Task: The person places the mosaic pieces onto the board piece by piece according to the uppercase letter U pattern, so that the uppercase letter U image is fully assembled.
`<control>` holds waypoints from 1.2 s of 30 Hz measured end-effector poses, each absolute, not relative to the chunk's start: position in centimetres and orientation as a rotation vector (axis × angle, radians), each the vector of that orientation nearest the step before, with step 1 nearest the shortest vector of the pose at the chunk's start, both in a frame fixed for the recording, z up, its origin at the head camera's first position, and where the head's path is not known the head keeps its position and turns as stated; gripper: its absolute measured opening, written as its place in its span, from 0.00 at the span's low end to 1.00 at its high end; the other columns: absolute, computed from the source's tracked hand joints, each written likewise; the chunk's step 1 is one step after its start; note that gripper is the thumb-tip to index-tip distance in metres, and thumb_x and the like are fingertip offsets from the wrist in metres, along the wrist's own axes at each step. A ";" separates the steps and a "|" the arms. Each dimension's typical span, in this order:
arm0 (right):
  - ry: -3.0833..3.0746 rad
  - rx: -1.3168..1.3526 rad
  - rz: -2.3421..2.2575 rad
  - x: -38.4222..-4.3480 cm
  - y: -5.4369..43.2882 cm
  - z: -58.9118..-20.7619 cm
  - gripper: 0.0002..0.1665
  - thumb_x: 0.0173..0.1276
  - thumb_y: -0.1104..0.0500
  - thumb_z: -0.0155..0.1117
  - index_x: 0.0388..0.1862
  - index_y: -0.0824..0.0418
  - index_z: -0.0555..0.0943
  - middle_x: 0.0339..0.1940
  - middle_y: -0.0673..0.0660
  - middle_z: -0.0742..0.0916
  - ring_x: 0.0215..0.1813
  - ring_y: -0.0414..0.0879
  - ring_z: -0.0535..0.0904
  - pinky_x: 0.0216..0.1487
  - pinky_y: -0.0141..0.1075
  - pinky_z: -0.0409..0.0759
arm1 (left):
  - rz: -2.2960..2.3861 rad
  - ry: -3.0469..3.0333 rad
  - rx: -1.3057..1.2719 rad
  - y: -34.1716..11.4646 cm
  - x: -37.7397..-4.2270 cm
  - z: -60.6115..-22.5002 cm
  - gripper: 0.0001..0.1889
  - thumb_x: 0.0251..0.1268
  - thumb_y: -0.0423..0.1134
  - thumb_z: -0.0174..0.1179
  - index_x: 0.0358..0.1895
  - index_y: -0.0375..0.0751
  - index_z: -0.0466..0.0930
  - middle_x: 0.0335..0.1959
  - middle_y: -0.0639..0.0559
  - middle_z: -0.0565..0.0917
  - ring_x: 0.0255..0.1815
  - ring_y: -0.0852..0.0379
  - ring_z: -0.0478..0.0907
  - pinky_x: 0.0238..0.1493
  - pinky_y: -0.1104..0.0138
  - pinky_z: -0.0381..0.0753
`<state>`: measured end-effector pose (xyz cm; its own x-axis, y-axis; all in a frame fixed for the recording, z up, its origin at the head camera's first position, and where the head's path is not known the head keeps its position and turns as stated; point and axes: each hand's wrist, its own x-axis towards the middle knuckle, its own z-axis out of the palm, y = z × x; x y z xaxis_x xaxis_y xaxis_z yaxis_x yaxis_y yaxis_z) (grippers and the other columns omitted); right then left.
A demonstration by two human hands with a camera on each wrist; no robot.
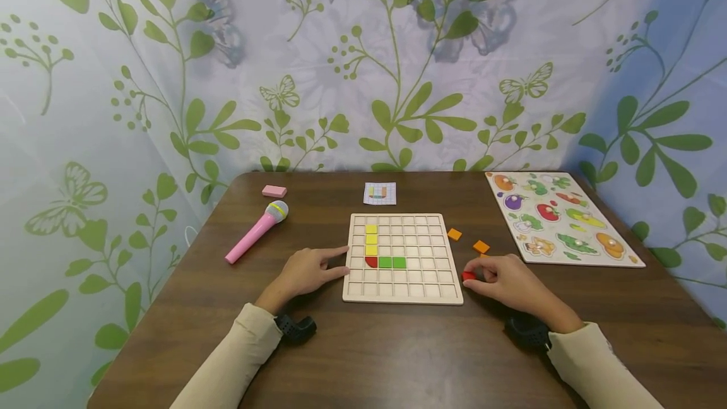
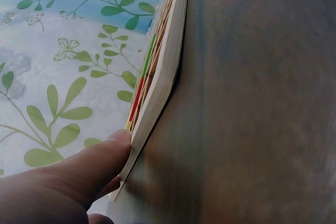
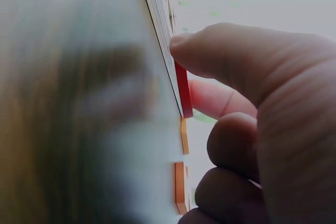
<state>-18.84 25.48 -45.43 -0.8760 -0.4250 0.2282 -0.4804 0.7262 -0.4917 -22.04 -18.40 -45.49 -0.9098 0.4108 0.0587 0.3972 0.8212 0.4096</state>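
Step in hand looks like picking the next tile for the U layout. Red tile (image 1: 468, 275) sits just off the grid board's (image 1: 403, 300) right edge, pinched between thumb and index of our right hand (image 1: 505, 279). Our left hand (image 1: 309, 270) holds no tile; thumb and index are spread, tips touching the board's left edge, probably steadying it.

Board is mid-tabletop (image 1: 397, 358). Three yellow tiles (image 1: 371, 239) run down one column to a red quarter-round (image 1: 372, 262), then two green tiles (image 1: 392, 262) go right. Pattern card (image 1: 379, 193) near the tabletop's far edge seems to show a U, so we read the next move as: lift over the rim, rounded corner turned outward, seat it right of the greens. Risk: nudging the board.

Orange tiles (image 1: 481, 247) lie right of the board, likely for the last upright. Peg puzzle (image 1: 568, 219) is at the far right corner, pink microphone (image 1: 258, 230) near the left edge.

Right wrist view gives us the red tile's thickness and both digits on it; head view mostly hides it under our fingers. Left wrist view shows the thumb against the board's side, but not the cell layout. Can't tell whether the red tile is off the tabletop.
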 end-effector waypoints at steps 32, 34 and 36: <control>-2.847 0.914 0.829 -21.9 20.0 -44.5 0.10 0.65 0.47 0.76 0.42 0.47 0.87 0.12 0.39 0.66 0.16 0.34 0.60 0.21 0.31 0.59 | 0.689 2.950 0.645 -18.3 -22.0 -45.5 0.30 0.67 0.64 0.63 0.71 0.64 0.77 0.14 0.61 0.63 0.15 0.63 0.56 0.21 0.66 0.56; -2.834 0.934 0.846 -22.0 19.5 -44.5 0.11 0.65 0.48 0.76 0.43 0.48 0.87 0.13 0.39 0.66 0.17 0.34 0.59 0.22 0.31 0.59 | 0.685 2.954 0.650 -18.3 -22.0 -45.4 0.30 0.67 0.64 0.63 0.71 0.63 0.77 0.14 0.61 0.63 0.15 0.63 0.55 0.21 0.66 0.56; -2.827 0.947 0.857 -22.1 19.1 -44.4 0.11 0.66 0.48 0.76 0.43 0.49 0.87 0.13 0.40 0.66 0.17 0.34 0.58 0.22 0.31 0.59 | 0.682 2.956 0.653 -18.3 -21.9 -45.4 0.30 0.67 0.63 0.63 0.71 0.63 0.76 0.14 0.61 0.63 0.15 0.63 0.55 0.21 0.66 0.56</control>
<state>-22.13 19.05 -44.42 -0.8129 -0.5454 0.2043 -0.5670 0.6610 -0.4915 -21.94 -18.30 -45.35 -0.9107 0.4093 0.0555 0.3923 0.8149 0.4267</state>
